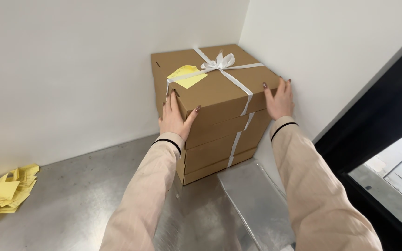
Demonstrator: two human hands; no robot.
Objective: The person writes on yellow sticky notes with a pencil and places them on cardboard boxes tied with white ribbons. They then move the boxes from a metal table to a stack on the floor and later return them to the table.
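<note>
A stack of brown cardboard boxes (210, 135) stands in the corner where two white walls meet. A white ribbon (219, 62) ties the stack and ends in a bow on top. Beside the bow a yellow paper note (187, 75) lies on the lid. My left hand (175, 118) presses flat against the left side of the stack near its top edge. On the right corner of the top box rests my right hand (279, 100), fingers spread. Both arms wear pale beige sleeves with dark cuffs.
The stack sits on a grey metal floor (70, 195). A raised metal plate (257, 200) lies in front of the boxes. Several yellow paper sheets (5, 190) are piled at the far left. A dark frame (373, 121) borders the right side.
</note>
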